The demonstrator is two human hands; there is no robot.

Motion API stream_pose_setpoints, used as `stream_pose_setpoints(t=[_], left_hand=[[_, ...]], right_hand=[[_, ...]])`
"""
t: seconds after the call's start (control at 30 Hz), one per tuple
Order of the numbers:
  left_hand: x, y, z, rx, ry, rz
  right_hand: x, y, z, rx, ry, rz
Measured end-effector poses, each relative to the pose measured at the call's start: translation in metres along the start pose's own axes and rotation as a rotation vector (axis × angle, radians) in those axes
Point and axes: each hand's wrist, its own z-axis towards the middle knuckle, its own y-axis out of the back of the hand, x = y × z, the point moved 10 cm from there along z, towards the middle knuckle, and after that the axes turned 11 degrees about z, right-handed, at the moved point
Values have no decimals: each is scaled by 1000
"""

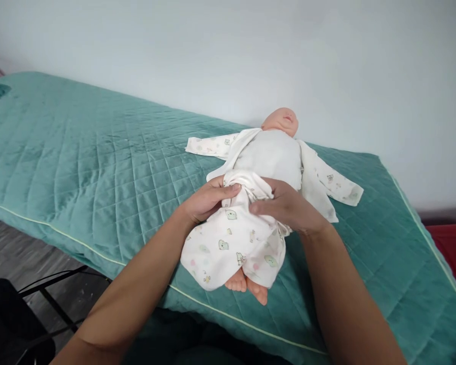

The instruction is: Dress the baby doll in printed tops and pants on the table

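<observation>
A baby doll (279,120) lies on its back on a green quilted cover, its head toward the wall. It wears a white jacket (336,185) with small printed animals, spread apart over a plain white chest. Printed white baby pants (228,248) cover its legs, and its bare feet (247,286) stick out below. My left hand (209,198) pinches the gathered waist of the pants, thumb on top. On the other side of the waist, my right hand (285,205) grips the bunched cloth. The fingertips of both hands are partly hidden by fabric.
The green quilted cover (99,152) stretches far to the left along a pale wall (213,56). Its piped front edge runs close to me. A black chair or frame (53,304) stands at the lower left. Something red (450,248) shows at the right.
</observation>
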Motion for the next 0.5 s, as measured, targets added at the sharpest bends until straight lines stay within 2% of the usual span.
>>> stream_pose_setpoints(t=[0.07, 0.13, 0.2, 0.27, 0.4, 0.47, 0.5], left_hand=[[0, 3, -2, -61, 9, 0], [-1, 6, -3, -104, 11, 47], [-1, 10, -4, -130, 8, 126], [-4, 11, -3, -122, -7, 232], [-12, -8, -3, 73, -38, 427], [-9, -15, -5, 151, 6, 455], [-7, -15, -6, 153, 27, 443]], right_hand=[[-4, -10, -2, 82, -74, -139], [-7, -11, -3, 93, -118, -211], [-8, -7, -4, 42, -111, -165], [-8, 2, -4, -40, -71, -20], [-11, 18, -4, -169, -8, 227], [-9, 17, -3, -173, 21, 217], [-7, 15, -3, -166, 38, 186]])
